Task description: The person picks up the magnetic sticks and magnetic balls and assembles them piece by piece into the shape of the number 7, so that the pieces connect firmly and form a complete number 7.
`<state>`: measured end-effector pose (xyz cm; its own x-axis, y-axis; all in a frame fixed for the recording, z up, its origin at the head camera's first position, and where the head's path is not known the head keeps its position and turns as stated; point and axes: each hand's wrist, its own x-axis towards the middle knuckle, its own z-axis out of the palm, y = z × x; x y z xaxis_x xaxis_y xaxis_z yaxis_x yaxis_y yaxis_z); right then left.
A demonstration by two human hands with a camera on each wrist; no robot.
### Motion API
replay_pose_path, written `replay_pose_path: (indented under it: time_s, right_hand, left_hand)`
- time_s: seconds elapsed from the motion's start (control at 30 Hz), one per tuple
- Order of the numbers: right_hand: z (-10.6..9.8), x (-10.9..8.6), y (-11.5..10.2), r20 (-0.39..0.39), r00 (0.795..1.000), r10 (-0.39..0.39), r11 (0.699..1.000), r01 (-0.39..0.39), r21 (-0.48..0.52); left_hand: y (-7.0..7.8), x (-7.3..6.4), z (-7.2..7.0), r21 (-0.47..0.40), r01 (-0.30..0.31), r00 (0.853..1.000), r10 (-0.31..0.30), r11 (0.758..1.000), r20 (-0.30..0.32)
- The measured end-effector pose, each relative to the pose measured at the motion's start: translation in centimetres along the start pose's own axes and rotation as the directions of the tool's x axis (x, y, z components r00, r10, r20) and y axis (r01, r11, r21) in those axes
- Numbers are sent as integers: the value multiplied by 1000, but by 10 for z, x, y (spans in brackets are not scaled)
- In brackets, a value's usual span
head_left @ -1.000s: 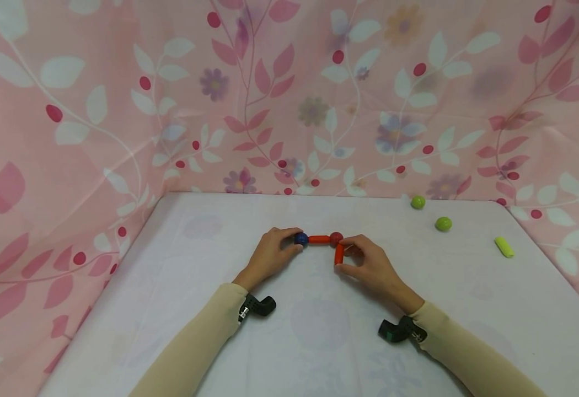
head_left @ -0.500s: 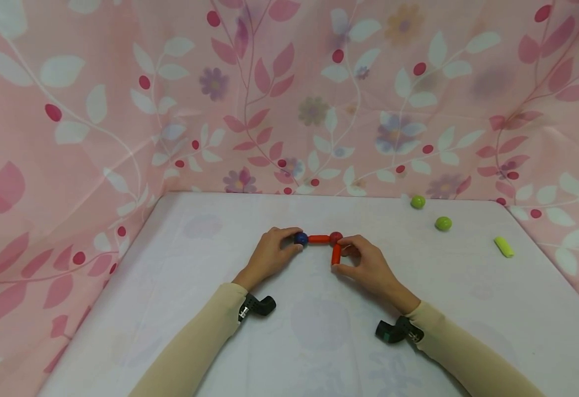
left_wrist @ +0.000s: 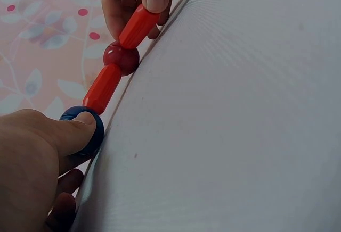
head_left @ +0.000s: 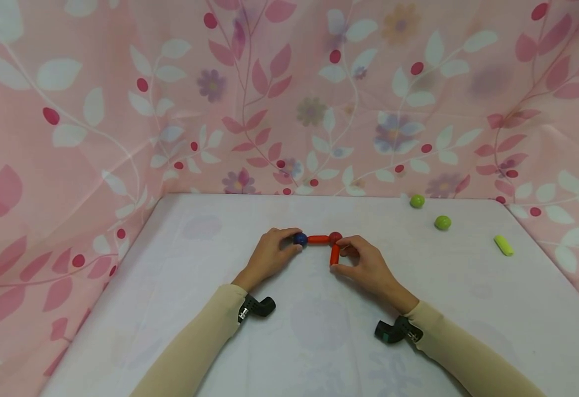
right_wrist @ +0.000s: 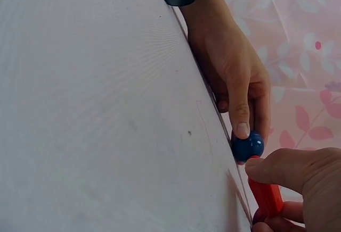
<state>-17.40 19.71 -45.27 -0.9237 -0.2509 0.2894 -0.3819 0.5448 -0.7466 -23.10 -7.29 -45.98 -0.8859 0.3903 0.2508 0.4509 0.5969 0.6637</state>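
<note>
My left hand [head_left: 268, 256] pinches a blue ball [head_left: 300, 239] between thumb and fingers near the table's middle. One red rod [head_left: 318, 239] runs rightward from the blue ball to a red ball [head_left: 336, 237]. From the red ball, a second red rod [head_left: 334, 255] points toward me. My right hand [head_left: 369, 267] holds this second rod, thumb at its near end and fingers by the red ball. In the left wrist view, ball, rod, ball and rod appear joined in a chain. The right wrist view shows the held rod [right_wrist: 266, 196], with the red ball mostly hidden by fingers.
Two green balls, one at the back edge [head_left: 417, 201] and one closer [head_left: 443, 223], lie at the back right. A yellow-green rod [head_left: 504, 245] lies farther right. A white cloth covers the table [head_left: 210, 331], and a pink floral curtain [head_left: 269, 110] stands behind it.
My right hand has shifted slightly left, swinging the near end of the second red rod left. The left hand keeps its hold on the blue ball.
</note>
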Motion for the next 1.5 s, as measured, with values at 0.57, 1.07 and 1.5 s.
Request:
replay_pose_path:
  time_s: [0.57, 1.07, 1.5]
  right_hand:
    - [2, 0, 1, 0, 1000, 14, 1000, -14, -7]
    - [1, -1, 1, -4, 1000, 12, 1000, -12, -14]
    - [0, 0, 1, 7, 999, 34, 999, -34, -15]
  left_hand:
    - [-1, 1, 0, 0, -11, 1000, 11, 1000, 1]
    - [0, 0, 0, 9, -4, 1000, 4, 1000, 7]
    - [0, 1, 0, 17, 7, 1000, -7, 1000, 13]
